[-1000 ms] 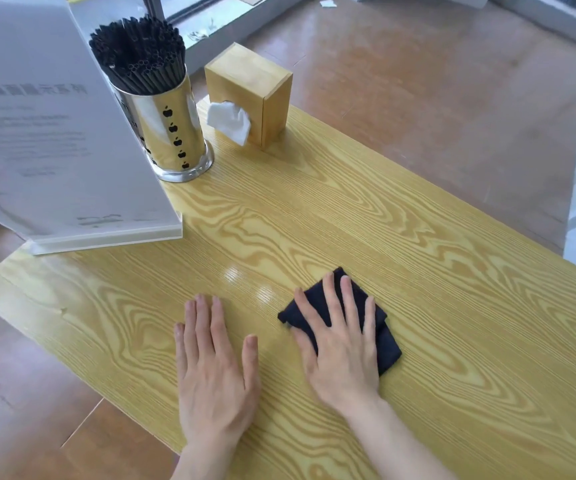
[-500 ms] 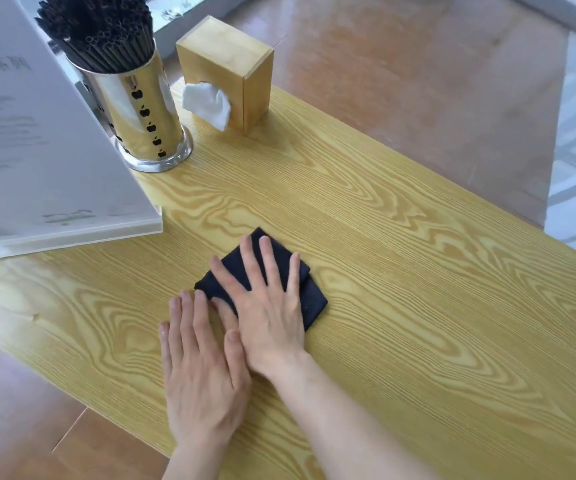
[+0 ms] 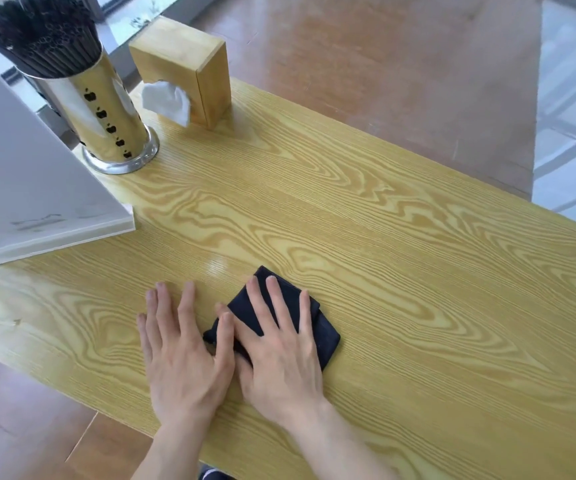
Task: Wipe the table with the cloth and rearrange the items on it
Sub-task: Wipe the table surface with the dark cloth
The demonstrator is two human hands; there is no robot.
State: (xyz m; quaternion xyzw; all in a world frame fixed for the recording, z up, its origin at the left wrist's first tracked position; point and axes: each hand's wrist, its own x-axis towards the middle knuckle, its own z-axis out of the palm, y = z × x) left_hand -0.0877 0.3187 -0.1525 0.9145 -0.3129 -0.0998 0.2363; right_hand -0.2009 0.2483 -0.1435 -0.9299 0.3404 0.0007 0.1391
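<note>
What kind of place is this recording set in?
Probably a café or canteen: a metal holder of black straws, a wooden napkin box and a standing sign share the table.

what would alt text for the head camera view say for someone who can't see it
A person's right hand presses flat on a folded dark navy cloth on a yellow wood-grain table, the left hand flat beside it on bare wood. At the far left stand a metal canister of black straws, a wooden tissue box and a white sign stand.
</note>
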